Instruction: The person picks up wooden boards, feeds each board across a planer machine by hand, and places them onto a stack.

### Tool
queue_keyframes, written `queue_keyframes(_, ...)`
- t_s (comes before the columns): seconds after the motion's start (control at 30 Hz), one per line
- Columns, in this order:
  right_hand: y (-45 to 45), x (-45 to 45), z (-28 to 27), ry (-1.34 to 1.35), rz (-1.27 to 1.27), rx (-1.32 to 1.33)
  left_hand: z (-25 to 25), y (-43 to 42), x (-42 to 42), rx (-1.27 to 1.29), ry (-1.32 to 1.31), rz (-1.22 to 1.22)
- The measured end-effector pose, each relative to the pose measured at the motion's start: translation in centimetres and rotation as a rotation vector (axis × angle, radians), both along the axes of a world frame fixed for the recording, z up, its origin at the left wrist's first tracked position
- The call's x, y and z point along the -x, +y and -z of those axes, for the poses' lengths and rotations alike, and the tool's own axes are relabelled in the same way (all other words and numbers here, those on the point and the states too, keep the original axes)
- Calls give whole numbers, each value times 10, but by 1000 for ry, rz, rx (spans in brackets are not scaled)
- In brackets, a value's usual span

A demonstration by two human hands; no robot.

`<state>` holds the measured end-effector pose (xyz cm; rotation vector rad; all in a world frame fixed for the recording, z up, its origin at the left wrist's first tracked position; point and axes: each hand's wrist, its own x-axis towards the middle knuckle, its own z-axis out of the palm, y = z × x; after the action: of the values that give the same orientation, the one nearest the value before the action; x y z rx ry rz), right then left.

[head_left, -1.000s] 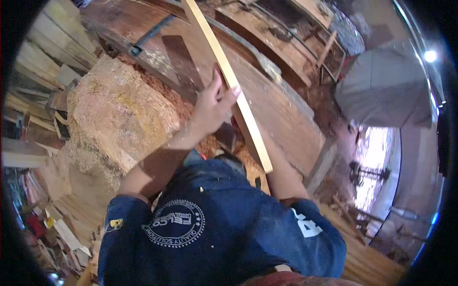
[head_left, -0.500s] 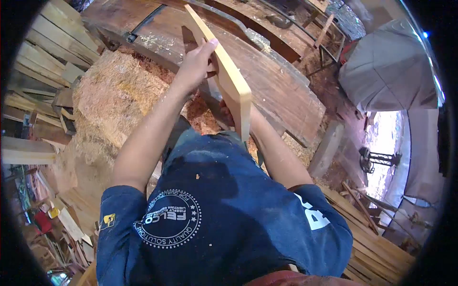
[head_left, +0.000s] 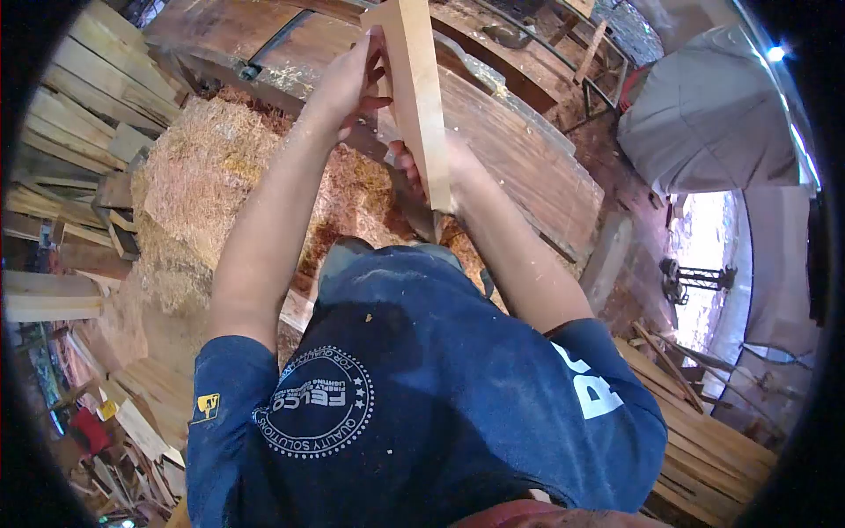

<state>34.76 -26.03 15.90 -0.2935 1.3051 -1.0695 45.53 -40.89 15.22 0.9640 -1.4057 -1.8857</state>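
A pale wooden board (head_left: 421,101) stands steeply raised in front of me, its narrow edge towards the camera. My left hand (head_left: 354,81) grips its left side near the upper end, the thumb close to the edge. Lower down, my right hand (head_left: 453,163) is wrapped round the near end, with its fingertips showing on the board's left side and the palm partly hidden behind the wood. Beyond both hands lies a reddish-brown wooden workbench (head_left: 519,180) dusted with shavings.
A heap of wood shavings (head_left: 207,176) lies left of my arms. Planks (head_left: 101,75) are stacked at the far left, and more boards (head_left: 704,449) lie at lower right. A grey cover (head_left: 709,114) hangs over something at upper right.
The board has moved up and away from my body and turned more upright. Both hands have gone with it, the right hand rising from near my waist.
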Motion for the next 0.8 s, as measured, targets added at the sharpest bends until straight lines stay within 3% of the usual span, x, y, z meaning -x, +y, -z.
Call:
queue_keyframes(0.03,-4,-8,-3,40,-3,-1,-3,-1,-9,8,12,37)
queue_keyframes(0.13,-12,-27,-4,-183,68,57,-7,-4,-28,65,49,55)
queue_keyframes(0.27,-24,-51,-10,-149,98,47,-9,-4,-57,39,176,79)
queue_keyframes(0.33,-30,-62,-11,-150,134,82,-36,24,-76,173,226,89)
queue_keyframes(0.43,-30,-69,-15,-152,-15,19,-75,69,-105,581,-100,97)
queue_keyframes(0.47,-32,-67,-10,-92,-135,25,-77,73,-106,557,-194,7)
queue_keyframes(0.53,-36,-58,16,31,-374,42,-78,74,-121,167,-82,11)
queue_keyframes(0.6,-41,-56,38,211,-511,99,-70,70,-139,162,1,-107)
queue_keyframes(0.63,-41,-51,67,172,-424,72,-63,68,-150,352,30,-231)
queue_keyframes(0.7,-42,-30,134,94,-248,22,-70,68,-181,151,0,-436)
queue_keyframes(0.8,-27,8,178,-276,248,-34,-86,57,-221,34,197,-471)
